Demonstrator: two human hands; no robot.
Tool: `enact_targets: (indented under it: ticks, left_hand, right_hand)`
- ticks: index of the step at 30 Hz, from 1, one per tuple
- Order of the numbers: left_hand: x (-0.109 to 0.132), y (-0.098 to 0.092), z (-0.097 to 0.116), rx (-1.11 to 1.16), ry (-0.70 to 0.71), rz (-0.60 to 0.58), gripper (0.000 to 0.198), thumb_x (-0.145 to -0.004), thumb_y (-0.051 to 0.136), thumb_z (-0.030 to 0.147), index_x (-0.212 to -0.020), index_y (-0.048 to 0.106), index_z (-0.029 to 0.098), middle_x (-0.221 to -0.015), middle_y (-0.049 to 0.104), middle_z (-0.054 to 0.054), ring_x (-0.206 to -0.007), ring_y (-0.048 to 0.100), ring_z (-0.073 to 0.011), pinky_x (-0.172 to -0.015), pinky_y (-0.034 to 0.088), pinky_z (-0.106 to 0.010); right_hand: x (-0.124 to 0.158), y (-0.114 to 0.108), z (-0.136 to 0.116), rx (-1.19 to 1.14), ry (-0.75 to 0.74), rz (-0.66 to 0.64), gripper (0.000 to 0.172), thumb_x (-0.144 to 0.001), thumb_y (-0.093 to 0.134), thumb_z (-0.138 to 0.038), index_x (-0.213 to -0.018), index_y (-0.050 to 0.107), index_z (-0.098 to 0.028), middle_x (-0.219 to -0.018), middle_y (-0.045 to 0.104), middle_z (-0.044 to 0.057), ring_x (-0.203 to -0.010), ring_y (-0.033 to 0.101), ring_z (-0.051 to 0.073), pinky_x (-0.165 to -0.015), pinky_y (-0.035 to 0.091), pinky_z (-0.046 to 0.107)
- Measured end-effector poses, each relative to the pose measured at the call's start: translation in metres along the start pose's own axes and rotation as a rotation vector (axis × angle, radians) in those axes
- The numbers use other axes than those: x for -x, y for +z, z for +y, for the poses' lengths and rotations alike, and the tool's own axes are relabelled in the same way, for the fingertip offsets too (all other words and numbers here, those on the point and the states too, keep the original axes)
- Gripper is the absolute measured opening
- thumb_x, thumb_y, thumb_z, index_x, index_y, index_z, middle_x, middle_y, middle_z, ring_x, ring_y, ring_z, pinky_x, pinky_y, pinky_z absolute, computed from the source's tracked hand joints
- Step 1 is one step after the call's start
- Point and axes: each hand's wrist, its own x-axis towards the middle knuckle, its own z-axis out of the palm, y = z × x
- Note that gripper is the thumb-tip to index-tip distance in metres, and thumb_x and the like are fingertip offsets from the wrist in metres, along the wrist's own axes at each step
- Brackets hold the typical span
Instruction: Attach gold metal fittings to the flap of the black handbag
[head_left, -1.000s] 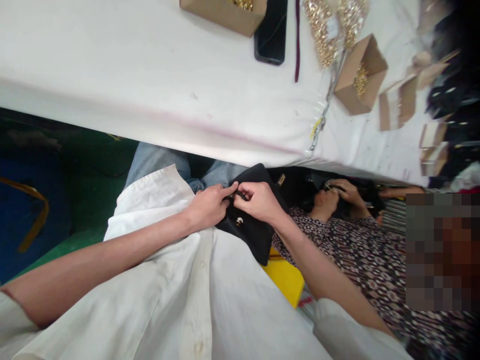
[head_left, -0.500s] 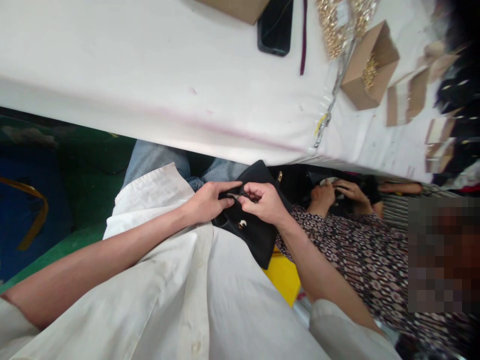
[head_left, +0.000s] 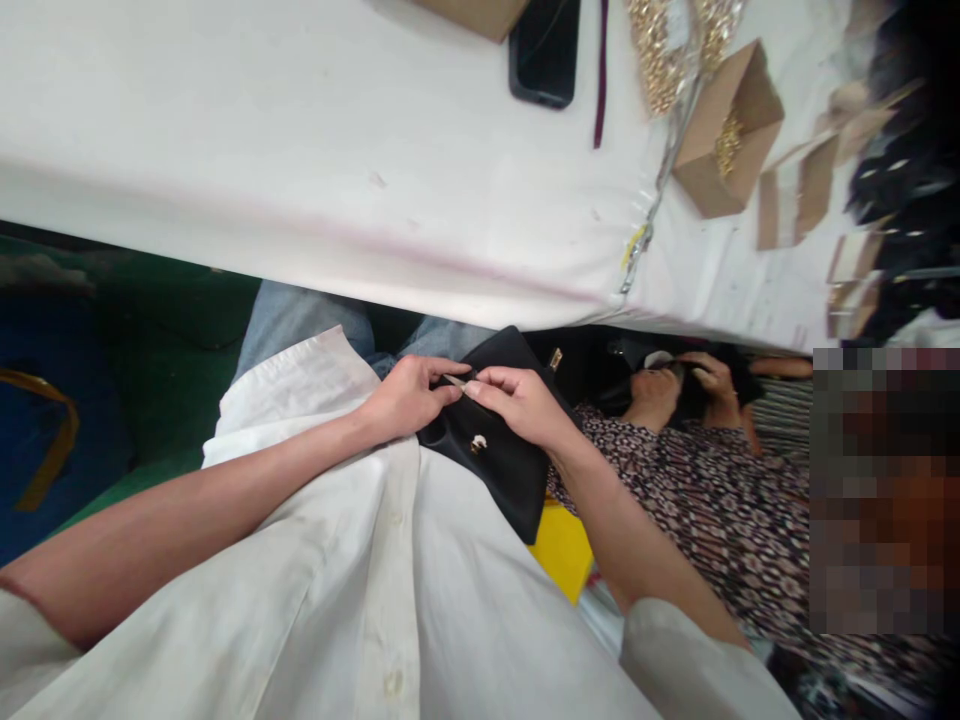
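Observation:
A black leather-like bag [head_left: 500,462] with a small gold fitting [head_left: 479,443] on its face lies across my lap, just below the table edge. My left hand [head_left: 409,398] is closed on the bag's upper edge, thumb below and fingers above. Facing it, my right hand [head_left: 517,398] pinches the same edge between thumb and bent fingers. A thin, pale, pointed bit [head_left: 454,381] shows between the two hands; its kind is too small to tell. The fingertips of both hands nearly meet, and part of the edge is hidden under them.
On the white-covered table [head_left: 225,130] lie a black phone [head_left: 545,55], a dark red strip [head_left: 601,80], bags of gold hardware [head_left: 660,60] and an open cardboard box [head_left: 709,165] with gold pieces. A co-worker's hands [head_left: 660,395] handle black material close at my right.
My right-hand fingers have straightened a little and moved left against the bag's edge, nearer my left hand. The whole view has shifted slightly.

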Motion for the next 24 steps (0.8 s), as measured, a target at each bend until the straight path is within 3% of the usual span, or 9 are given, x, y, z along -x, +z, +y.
enact_targets:
  ticks: [4,8,13,24]
  left_hand:
    - [0.001,0.002,0.0,0.035,-0.028,0.007,0.042,-0.094,0.075,0.02,-0.136,0.078,0.017,-0.122,0.086,-0.007,-0.108,0.081,-0.0283,-0.096,0.064,-0.04]
    - [0.002,0.002,-0.002,0.042,-0.025,0.006,0.041,-0.094,0.075,0.022,-0.134,0.079,0.017,-0.124,0.085,-0.008,-0.109,0.081,-0.0287,-0.098,0.064,-0.041]
    - [0.003,0.004,-0.001,0.002,-0.007,0.041,0.04,-0.094,0.074,0.02,-0.133,0.08,0.018,-0.122,0.086,-0.006,-0.107,0.081,-0.0272,-0.1,0.064,-0.04]
    - [0.015,0.014,0.013,-0.165,0.016,0.091,0.042,-0.095,0.069,0.022,-0.135,0.08,0.019,-0.132,0.083,-0.008,-0.121,0.078,-0.0319,-0.107,0.062,-0.044]
  right_hand:
    - [0.007,-0.018,0.013,-0.164,0.145,-0.092,0.052,-0.098,0.071,-0.07,-0.091,0.076,-0.018,-0.08,0.068,0.001,-0.069,0.052,0.014,-0.062,0.038,0.026]
    - [0.014,-0.028,0.024,-0.308,0.263,-0.182,0.051,-0.09,0.081,-0.067,-0.108,0.083,-0.02,-0.099,0.08,0.006,-0.082,0.067,0.02,-0.071,0.05,0.029]
    - [0.022,-0.019,0.018,-0.301,0.247,-0.111,0.05,-0.089,0.085,-0.064,-0.113,0.086,-0.02,-0.104,0.082,0.008,-0.095,0.072,0.027,-0.08,0.056,0.035]
    - [0.033,-0.007,0.004,-0.057,0.043,0.051,0.041,-0.092,0.083,-0.059,-0.11,0.09,-0.022,-0.095,0.076,0.002,-0.085,0.062,0.019,-0.075,0.044,0.03]
